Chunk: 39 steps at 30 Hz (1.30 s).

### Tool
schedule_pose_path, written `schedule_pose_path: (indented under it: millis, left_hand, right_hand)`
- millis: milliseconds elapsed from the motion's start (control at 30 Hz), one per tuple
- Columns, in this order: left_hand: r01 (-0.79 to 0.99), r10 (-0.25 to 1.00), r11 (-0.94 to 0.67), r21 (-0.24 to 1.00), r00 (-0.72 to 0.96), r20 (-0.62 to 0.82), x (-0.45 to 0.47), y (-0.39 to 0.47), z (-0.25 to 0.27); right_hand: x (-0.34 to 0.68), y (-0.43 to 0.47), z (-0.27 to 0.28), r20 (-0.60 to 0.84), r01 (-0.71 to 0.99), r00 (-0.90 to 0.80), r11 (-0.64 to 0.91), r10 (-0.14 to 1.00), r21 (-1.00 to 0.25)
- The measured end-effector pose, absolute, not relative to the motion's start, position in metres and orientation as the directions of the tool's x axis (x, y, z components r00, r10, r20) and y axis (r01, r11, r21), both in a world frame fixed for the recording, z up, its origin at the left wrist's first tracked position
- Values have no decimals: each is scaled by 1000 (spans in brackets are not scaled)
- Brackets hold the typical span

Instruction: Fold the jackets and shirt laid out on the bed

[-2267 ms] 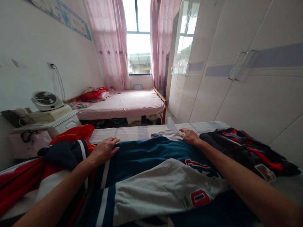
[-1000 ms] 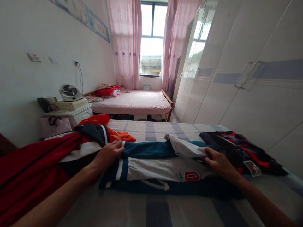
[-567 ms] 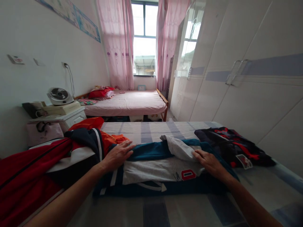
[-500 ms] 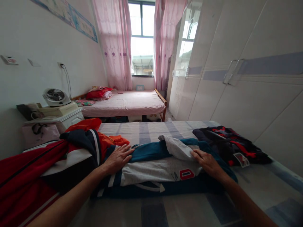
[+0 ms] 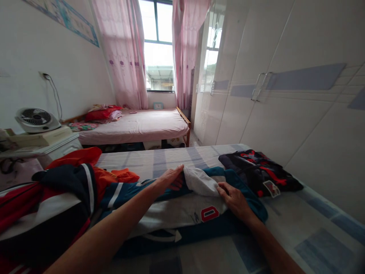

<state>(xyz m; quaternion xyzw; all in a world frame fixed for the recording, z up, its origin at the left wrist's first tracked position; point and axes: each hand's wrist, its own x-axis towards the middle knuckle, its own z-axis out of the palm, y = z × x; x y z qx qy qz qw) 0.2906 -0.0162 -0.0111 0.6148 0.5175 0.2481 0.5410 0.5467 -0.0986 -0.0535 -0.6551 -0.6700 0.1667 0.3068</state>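
Observation:
A grey and teal long garment [image 5: 168,213], perhaps a sweatshirt, lies partly folded on the near bed, a red letter patch [image 5: 210,214] on its front. My right hand [image 5: 235,198] pinches the edge of its light grey folded-over part [image 5: 199,180]. Just left of that fold, my left hand [image 5: 173,179] hovers over or rests on the teal cloth with fingers stretched out; whether it touches is hard to tell. White stripes cross the teal sleeve or leg at the left.
Left of the garment lie a red, white and black jacket [image 5: 65,198] and orange cloth [image 5: 125,175]. A folded black and red garment [image 5: 256,169] lies at the right. Beyond stand a pink-sheeted bed [image 5: 142,121], a white wardrobe [image 5: 242,114] and a small fan [image 5: 37,118].
My left hand has moved right along the garment, from its striped end to beside the grey fold. My right hand keeps its pinch on the fold. The view has turned slightly right.

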Motion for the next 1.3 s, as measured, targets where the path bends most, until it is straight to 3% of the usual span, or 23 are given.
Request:
schedule_pose_path:
  millis: [133,300,433,600,633,700,767,833,900,1000,1167,1300]
  left_hand:
    - [230,890,148,962,394,-231,313,-6,-13]
    - [207,948,-125,970,314,55,318,-26,-7]
    - [286,884,-405,869,366,291,302,-60,-6]
    - [399,718,-686,608,503,481,278,-77,-7]
    - [397,732,-674,623,478,486,276,-80,-5]
    - [276,829,-529,802,368,420,274,-85,1]
    - [-27,944,-184,983,275,184,276,-91,5]
    - [-293,956,211,933,260,-135,278,-94,6]
    - [-377,916,396,837,222,-333,280,-95,1]
    - [-406,950,305,861,62,-308,278,-102,-6]
    - [-172,949,-125,977,-308,67,265,-129,-10]
    - [-317,967,-42,948,-252,-41,260,-157,-27]
  right_hand:
    - [547,-99,-55,197,756,32,105,980,-646]
    - [547,-101,-55,182,738,50,86,982,-669]
    - [546,-103,-52,171,735,30,94,985,-671]
    - [546,-106,-49,171,755,1,112,985,-646]
    - [546,-106,-49,177,760,-6,120,984,-639]
    - [547,-105,-50,188,771,-21,136,982,-622]
    - [547,-105,-51,196,778,-36,150,980,-610]
    - [548,-104,-53,208,778,-46,166,977,-607]
    - [548,-103,-56,218,775,-54,178,975,-606]
    - [549,-103,-57,233,775,-49,184,971,-604]
    - [554,-95,-37,236,785,-32,171,971,-596]
    - [553,-73,-18,264,863,-83,202,961,-464]
